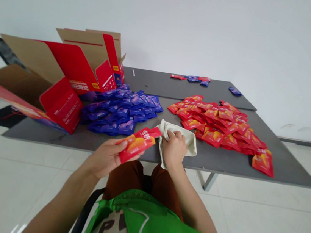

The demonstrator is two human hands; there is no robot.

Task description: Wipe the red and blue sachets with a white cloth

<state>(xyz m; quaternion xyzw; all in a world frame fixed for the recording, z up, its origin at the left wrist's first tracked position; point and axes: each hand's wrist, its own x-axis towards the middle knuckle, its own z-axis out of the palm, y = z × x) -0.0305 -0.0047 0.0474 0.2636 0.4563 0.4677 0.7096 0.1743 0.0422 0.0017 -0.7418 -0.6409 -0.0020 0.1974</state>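
Note:
My left hand [105, 159] holds a red-and-orange foil sachet [137, 144] by its lower end, raised just over the table's front edge. My right hand [174, 150] rests on a cream cloth pouch [182, 138], its fingers gripping the fabric at the pouch's top. A heap of red sachets [217, 125] lies to the right of the pouch. A heap of blue-purple sachets [120, 111] lies to the left, just beyond the sachet in my left hand.
An opened cardboard carton [73, 68] with red panels stands at the table's left end and overhangs it. A few sachets [191, 78] lie on the far grey table section [160, 83]. A chair stands at far left. A green bag [152, 227] lies on my lap.

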